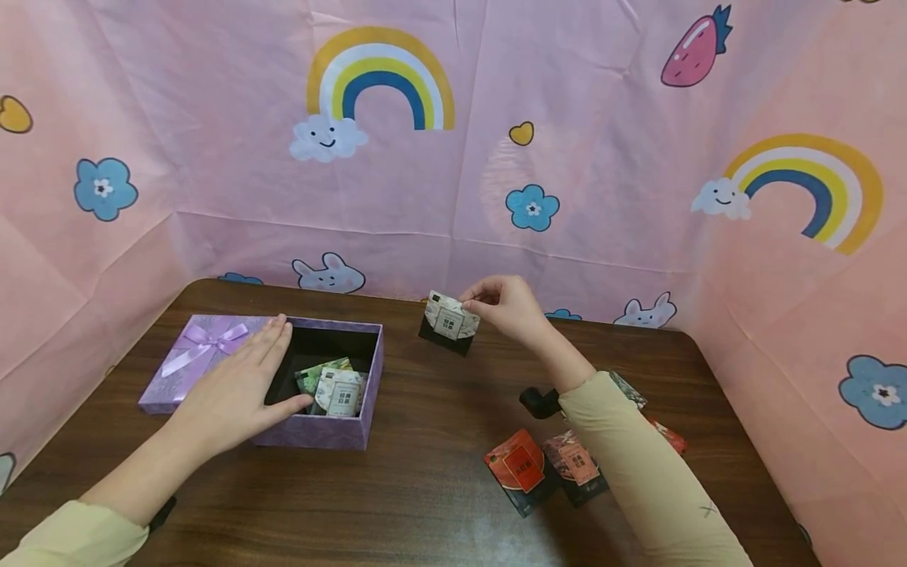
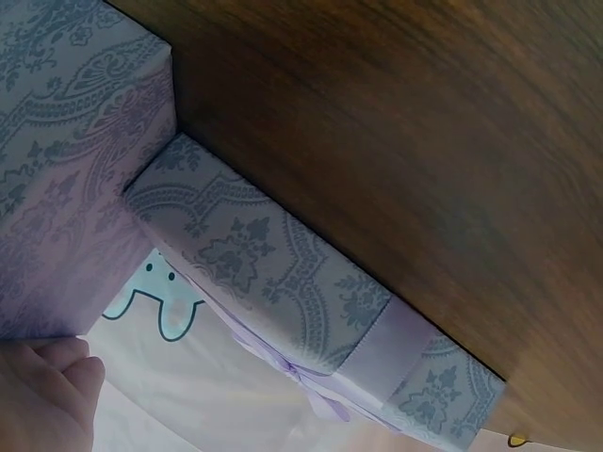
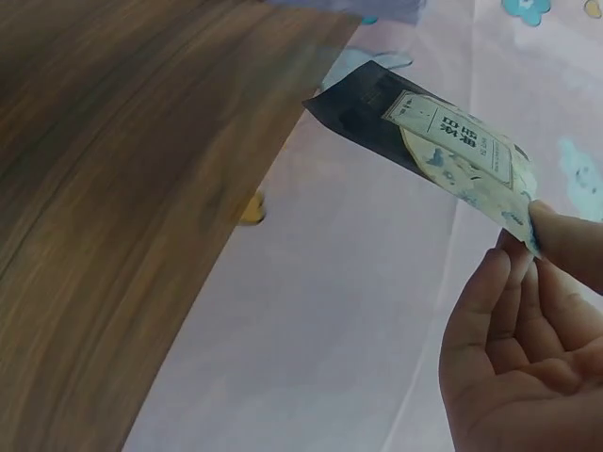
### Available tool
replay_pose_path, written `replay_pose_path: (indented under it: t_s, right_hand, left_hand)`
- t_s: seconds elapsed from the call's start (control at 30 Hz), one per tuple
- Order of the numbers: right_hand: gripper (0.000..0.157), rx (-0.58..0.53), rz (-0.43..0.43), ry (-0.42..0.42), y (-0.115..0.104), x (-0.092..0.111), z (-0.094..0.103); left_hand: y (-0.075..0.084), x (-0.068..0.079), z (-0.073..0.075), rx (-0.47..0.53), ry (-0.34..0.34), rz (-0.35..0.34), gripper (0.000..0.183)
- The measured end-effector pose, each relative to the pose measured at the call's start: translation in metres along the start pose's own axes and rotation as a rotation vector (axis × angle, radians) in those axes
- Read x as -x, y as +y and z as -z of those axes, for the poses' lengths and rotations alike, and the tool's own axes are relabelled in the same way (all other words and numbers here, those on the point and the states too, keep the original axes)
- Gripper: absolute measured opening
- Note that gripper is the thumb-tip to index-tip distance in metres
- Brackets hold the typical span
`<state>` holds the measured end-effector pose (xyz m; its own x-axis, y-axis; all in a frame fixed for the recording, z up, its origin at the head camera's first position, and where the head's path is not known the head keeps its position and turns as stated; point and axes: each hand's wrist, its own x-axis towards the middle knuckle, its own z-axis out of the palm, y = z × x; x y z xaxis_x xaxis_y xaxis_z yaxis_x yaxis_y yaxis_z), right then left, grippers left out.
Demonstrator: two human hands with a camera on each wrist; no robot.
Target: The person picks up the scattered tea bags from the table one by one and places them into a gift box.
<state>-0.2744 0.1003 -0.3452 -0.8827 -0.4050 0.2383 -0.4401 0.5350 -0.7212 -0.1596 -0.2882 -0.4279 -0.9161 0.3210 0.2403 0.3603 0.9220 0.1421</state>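
Observation:
My right hand (image 1: 506,307) pinches a white and black sachet (image 1: 449,322) by its top corner, raised over the back of the table. In the right wrist view the sachet (image 3: 443,151) slants away from the thumb and fingers. My left hand (image 1: 237,378) rests across the left side of a purple patterned box (image 1: 312,433), fingers stretched toward the back and thumb over the front rim. Inside the box lie a green sachet (image 1: 312,375) and a white sachet (image 1: 343,394). The box's lid (image 1: 191,354), with a ribbon bow, lies to the left, partly behind the left hand.
At the front right lie a red sachet (image 1: 516,465) and a pink sachet (image 1: 575,465). More sachets, one green (image 1: 627,387) and one red (image 1: 669,437), are partly hidden by the right sleeve. A small black object (image 1: 540,402) sits near that wrist. Patterned pink cloth surrounds the table.

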Motion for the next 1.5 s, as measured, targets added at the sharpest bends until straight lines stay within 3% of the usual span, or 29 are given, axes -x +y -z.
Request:
replay_pose_path:
  t_s: [0.5,0.87,1.2,1.5]
  right_hand:
    - [0.01,-0.113,0.069,-0.046,-0.051,-0.019,-0.031]
    - [0.011,-0.207,0.099,-0.098,-0.073,-0.025,-0.059]
    - [0.011,-0.235,0.095,-0.163,-0.072,-0.027,-0.09]
    - [0.013,-0.27,0.026,-0.239,-0.059,-0.028,-0.111]
  left_hand:
    - [-0.004,-0.003,0.0,-0.004,0.019,-0.018,0.112]
    - [-0.006,-0.005,0.001,0.002,0.016,-0.016,0.112]
    - [-0.006,-0.008,0.001,0.005,-0.002,-0.007,0.111]
    - [-0.005,-0.009,0.002,0.016,-0.006,0.003,0.112]
